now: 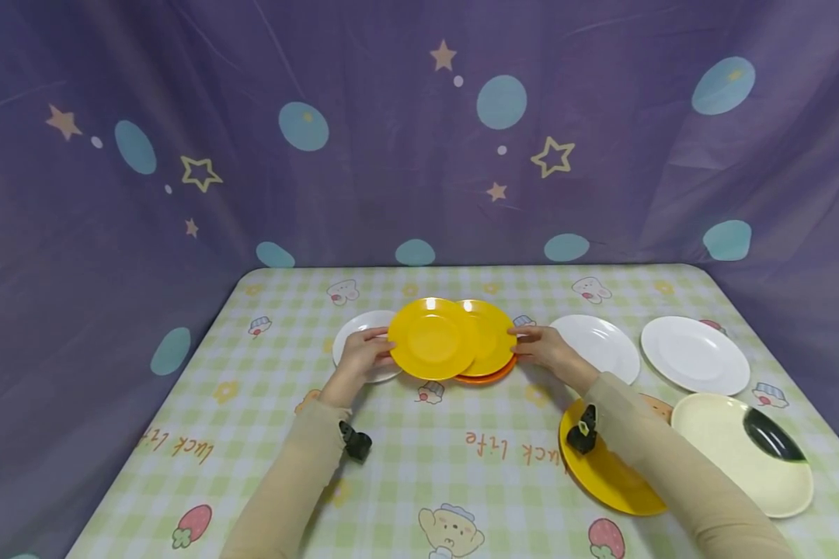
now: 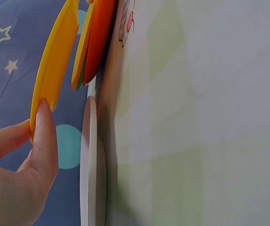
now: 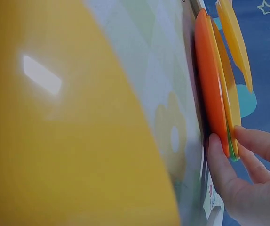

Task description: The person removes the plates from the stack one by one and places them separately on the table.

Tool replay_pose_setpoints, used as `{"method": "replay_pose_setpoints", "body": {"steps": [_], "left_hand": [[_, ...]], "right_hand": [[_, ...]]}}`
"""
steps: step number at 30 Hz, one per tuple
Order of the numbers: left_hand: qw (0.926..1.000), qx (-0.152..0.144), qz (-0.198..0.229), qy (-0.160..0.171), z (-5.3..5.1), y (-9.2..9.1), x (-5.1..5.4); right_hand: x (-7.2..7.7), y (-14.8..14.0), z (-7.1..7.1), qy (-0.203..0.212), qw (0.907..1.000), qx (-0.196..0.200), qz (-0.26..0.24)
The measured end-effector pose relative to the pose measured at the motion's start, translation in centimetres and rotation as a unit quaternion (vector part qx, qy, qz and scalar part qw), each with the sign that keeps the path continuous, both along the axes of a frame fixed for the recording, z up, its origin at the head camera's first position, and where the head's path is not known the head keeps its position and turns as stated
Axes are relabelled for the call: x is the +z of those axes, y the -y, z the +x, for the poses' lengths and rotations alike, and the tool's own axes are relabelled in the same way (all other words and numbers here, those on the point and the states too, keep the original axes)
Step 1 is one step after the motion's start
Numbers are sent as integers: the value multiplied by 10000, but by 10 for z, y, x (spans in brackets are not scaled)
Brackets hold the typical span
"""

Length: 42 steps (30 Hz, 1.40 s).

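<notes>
My left hand (image 1: 360, 359) pinches the left edge of a yellow plate (image 1: 429, 339), held tilted above the table. In the left wrist view, thumb and fingers lie on either side of its rim. My right hand (image 1: 547, 349) pinches the right edge of a small stack: another yellow plate (image 1: 495, 334) on top, an orange plate (image 1: 489, 379) at the bottom. A green rim (image 3: 233, 155) shows between them in the right wrist view. From the head, the left yellow plate overlaps the stack; both wrist views show a gap between them.
A white plate (image 1: 363, 320) lies behind my left hand. Two more white plates, one near (image 1: 594, 341) and one farther right (image 1: 695, 353), lie beyond my right arm. A larger yellow plate (image 1: 615, 481) and a cream plate with a dark patch (image 1: 720, 450) sit near that forearm.
</notes>
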<state>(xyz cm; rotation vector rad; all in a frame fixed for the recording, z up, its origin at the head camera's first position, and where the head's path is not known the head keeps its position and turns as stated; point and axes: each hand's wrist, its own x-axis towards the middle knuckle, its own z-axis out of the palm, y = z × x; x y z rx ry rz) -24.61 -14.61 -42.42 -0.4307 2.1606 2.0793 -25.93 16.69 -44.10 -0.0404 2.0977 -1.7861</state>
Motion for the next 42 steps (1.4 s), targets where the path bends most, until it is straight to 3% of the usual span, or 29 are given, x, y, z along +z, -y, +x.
{"method": "replay_pose_setpoints", "body": {"steps": [19,30,37,42], "left_hand": [[9993,101,334,-122,8,32,1],[9984,297,488,-2,15,52,4],[9986,401,342,69,19,66,8],[9980,518,363,-50,23,75,8]], "right_hand": [[-1,-1,0,11,9999,46,-136],[0,4,-2,289,9990,-342,21],[0,3,-3,241,9993,-289,26],[0,3,-3,239,9994,-259,0]]}}
